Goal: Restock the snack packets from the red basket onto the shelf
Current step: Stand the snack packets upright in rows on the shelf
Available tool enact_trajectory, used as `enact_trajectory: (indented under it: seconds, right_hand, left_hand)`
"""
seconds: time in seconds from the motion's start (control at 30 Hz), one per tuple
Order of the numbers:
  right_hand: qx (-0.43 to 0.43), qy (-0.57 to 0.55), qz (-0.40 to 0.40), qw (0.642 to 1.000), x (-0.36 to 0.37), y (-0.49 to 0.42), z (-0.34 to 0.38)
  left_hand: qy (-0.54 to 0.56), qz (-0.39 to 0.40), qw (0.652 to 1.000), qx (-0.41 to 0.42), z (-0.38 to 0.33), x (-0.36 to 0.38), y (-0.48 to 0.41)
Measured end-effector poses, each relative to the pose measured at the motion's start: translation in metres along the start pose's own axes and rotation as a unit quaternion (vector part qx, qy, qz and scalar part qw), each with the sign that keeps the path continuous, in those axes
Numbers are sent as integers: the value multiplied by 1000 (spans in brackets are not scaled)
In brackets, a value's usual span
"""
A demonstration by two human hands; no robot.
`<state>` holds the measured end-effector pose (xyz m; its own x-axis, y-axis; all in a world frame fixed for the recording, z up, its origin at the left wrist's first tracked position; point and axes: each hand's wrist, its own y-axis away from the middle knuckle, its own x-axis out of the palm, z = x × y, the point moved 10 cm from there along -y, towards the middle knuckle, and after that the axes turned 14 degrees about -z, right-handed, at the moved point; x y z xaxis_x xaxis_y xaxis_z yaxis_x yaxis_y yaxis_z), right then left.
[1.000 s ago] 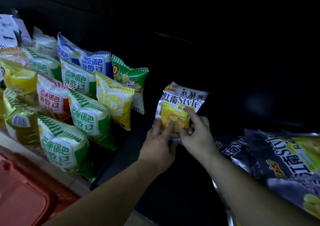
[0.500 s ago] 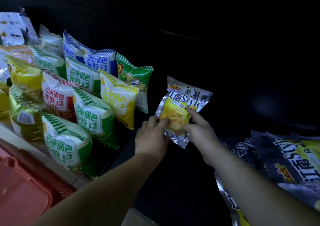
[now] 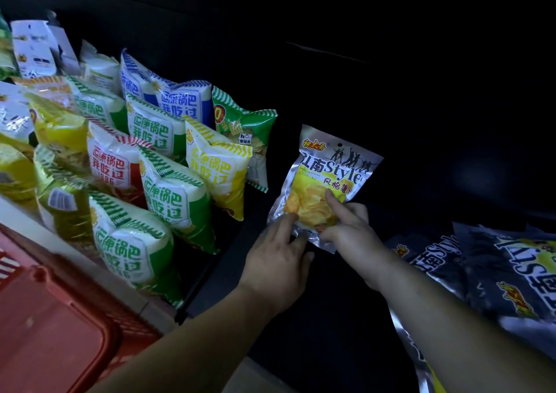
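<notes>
While it stands only on its crimped bottom seam, the silver chip packet (image 3: pixel 328 178) is upright just right of the yellow striped packet (image 3: pixel 216 166), apart from it, on the dark shelf (image 3: pixel 301 317).

- Left hand (image 3: pixel 279 260): forefinger straight on the lower face, thumb at the seam, a light pinch.
- Right hand (image 3: pixel 352 227): forefinger on the front, other fingers curled round the lower edge, holding.
- Risk: nothing visible props it behind. If it is let go it may flop backward or slide, since the foil looks slick.
- Materials: flat glossy foil pouch with a clear window showing the chips. The yellow striped packet is puffed and pillow-like.
- Far right of the yellow packet, dark packets (image 3: pixel 496 272) lie flat. Below left, the red basket (image 3: pixel 54 332) is ribbed plastic.
</notes>
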<state>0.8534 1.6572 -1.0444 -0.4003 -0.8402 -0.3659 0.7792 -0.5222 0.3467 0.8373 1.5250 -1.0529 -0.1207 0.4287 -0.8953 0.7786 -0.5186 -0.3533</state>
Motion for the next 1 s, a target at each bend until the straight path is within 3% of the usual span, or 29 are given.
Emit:
enact_trajectory:
  seconds: [0.17, 0.23, 0.33, 0.4, 0.5, 0.67, 0.9, 1.0]
  right_hand:
    - [-7, -2, -19, 1000, 0, 2, -1]
    - [-81, 69, -79, 991, -10, 5, 5]
    - [-253, 223, -174, 925, -18, 24, 29]
    - [-300, 258, -148, 906, -9, 31, 34]
    - [-263, 284, -44, 921, 4, 24, 22]
    - [-214, 282, 11, 935, 2, 20, 12]
    - [-235, 333, 0, 913, -1, 31, 7]
    - [-262, 349, -63, 897, -4, 29, 15]
  left_hand:
    - [-29, 30, 999, 14, -3, 5, 11]
    - [-1, 53, 999, -10, 1, 11, 12]
    - [-8, 43, 999, -8, 5, 10, 7]
    - [-32, 47, 998, -4, 7, 9, 2]
    - [-30, 54, 998, 3, 3, 10, 0]
    - [2, 91, 996, -26, 8, 17, 6]
    - [-28, 71, 997, 4, 3, 14, 2]
    - [-3, 95, 995, -18, 11, 19, 8]
